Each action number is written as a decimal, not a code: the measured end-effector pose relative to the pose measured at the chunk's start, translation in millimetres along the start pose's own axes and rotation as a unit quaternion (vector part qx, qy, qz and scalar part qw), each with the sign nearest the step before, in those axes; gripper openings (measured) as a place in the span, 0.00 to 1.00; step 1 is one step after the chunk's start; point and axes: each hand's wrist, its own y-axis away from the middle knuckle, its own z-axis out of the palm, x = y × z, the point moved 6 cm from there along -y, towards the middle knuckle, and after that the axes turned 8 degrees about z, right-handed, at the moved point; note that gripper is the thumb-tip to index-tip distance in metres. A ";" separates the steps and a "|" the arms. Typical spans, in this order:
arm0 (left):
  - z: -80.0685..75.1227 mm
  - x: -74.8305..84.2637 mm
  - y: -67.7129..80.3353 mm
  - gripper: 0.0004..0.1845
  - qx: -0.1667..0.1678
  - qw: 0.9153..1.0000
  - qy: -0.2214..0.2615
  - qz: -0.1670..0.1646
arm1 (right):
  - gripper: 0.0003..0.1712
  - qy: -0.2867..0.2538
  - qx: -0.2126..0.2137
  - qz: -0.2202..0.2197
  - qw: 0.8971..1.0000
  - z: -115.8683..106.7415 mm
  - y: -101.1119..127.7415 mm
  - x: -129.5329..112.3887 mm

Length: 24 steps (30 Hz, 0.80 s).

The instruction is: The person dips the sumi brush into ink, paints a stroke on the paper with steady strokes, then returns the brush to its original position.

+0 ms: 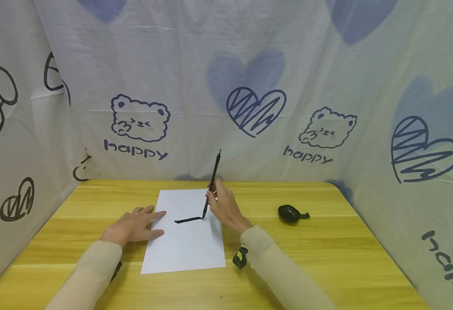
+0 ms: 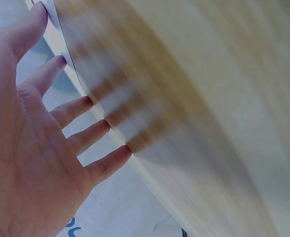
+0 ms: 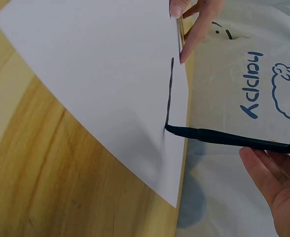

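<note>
A white sheet of paper lies on the wooden table. My right hand pinches a black ink brush that stands nearly upright, its tip on the paper at the right end of a black horizontal stroke. In the right wrist view the brush touches the paper at the stroke's end. My left hand lies flat with straight fingers on the sheet's left edge; its spread fingers show in the left wrist view.
A small black ink dish sits on the table to the right of the paper. White cloth printed with bears, hearts and "happy" walls the table on the back and both sides.
</note>
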 end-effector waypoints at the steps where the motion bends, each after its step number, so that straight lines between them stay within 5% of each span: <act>1: 0.4 -0.3 -0.3 0.40 0.000 1.000 0.000 0.000 | 0.04 0.002 0.001 -0.001 1.000 -0.2 0.0 0.0; 24: 2.8 -2.2 -1.5 0.40 0.002 1.000 0.007 -0.002 | 0.05 -0.005 0.006 -0.001 1.000 -3.9 -1.2 -1.4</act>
